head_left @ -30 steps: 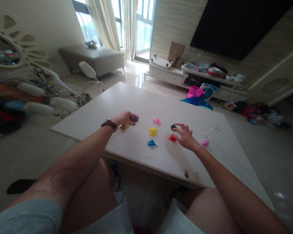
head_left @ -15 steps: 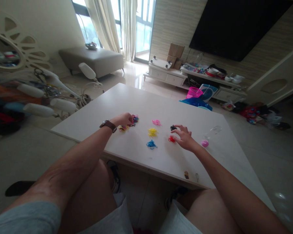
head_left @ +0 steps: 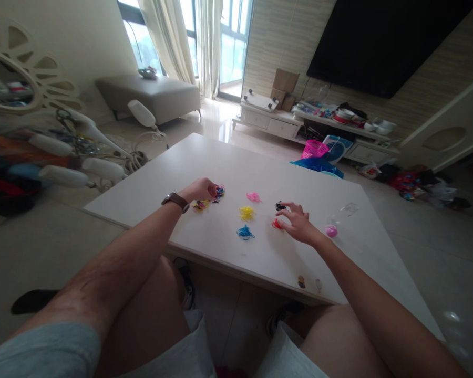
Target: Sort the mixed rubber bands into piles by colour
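Note:
My left hand [head_left: 202, 189], a brown watch on its wrist, reaches into the edge of a mixed-colour pile of small rubber bands [head_left: 219, 191]. Its fingers are closed in a pinch, and what lies between them is hidden. A second mixed heap [head_left: 199, 206] is just below that hand. My right hand [head_left: 298, 223] hovers with fingers apart, its tips near black bands [head_left: 279, 206] and red bands [head_left: 276, 224]. Between the hands are separate piles of pink bands [head_left: 254, 197], yellow bands [head_left: 246, 212] and blue bands [head_left: 245, 232].
On the white table [head_left: 220, 163], a pink round object [head_left: 331, 231] and a clear plastic piece [head_left: 350, 208] are right of my right hand. A small figure charm [head_left: 301, 282] lies by the front edge. A lamp with white shades [head_left: 142, 114] stands at left.
My left hand has shifted slightly up at the mixed pile, showing more of the lower heap. My right hand stays in almost the same place.

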`<action>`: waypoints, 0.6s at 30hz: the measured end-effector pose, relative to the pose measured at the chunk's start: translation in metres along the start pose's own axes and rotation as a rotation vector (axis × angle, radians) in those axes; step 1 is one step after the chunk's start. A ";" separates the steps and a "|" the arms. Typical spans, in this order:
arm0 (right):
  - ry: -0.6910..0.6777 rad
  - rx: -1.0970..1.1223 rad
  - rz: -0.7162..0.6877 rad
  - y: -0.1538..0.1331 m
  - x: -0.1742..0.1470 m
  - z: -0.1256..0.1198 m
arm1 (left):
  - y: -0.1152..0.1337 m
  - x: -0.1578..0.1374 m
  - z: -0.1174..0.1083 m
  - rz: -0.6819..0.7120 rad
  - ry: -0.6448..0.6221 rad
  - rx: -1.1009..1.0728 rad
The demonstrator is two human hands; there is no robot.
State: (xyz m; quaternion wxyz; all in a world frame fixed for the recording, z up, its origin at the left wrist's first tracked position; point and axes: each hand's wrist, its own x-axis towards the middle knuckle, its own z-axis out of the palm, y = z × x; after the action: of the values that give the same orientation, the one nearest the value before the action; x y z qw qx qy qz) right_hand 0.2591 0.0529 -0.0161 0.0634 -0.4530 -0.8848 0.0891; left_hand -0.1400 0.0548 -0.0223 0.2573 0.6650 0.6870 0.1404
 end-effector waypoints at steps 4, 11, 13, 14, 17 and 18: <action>-0.001 -0.009 -0.001 -0.002 0.000 -0.002 | 0.001 0.000 0.000 -0.014 0.033 0.022; -0.024 -0.014 0.001 -0.003 -0.001 -0.002 | 0.001 0.000 0.001 -0.040 0.023 0.013; -0.024 -0.013 0.001 -0.003 -0.001 -0.002 | 0.001 0.000 0.001 -0.038 0.025 0.024; -0.025 -0.011 0.001 -0.003 -0.001 -0.002 | 0.001 0.000 0.001 -0.036 0.028 0.031; -0.031 -0.010 -0.003 -0.003 -0.001 -0.001 | 0.003 -0.001 0.000 -0.042 0.027 0.043; -0.032 -0.012 -0.005 -0.002 -0.001 -0.001 | 0.003 -0.001 0.000 -0.048 0.023 0.038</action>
State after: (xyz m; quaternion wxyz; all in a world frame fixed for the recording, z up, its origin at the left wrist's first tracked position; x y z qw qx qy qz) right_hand 0.2580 0.0508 -0.0145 0.0468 -0.4496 -0.8874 0.0909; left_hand -0.1374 0.0537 -0.0200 0.2400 0.6513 0.7083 0.1286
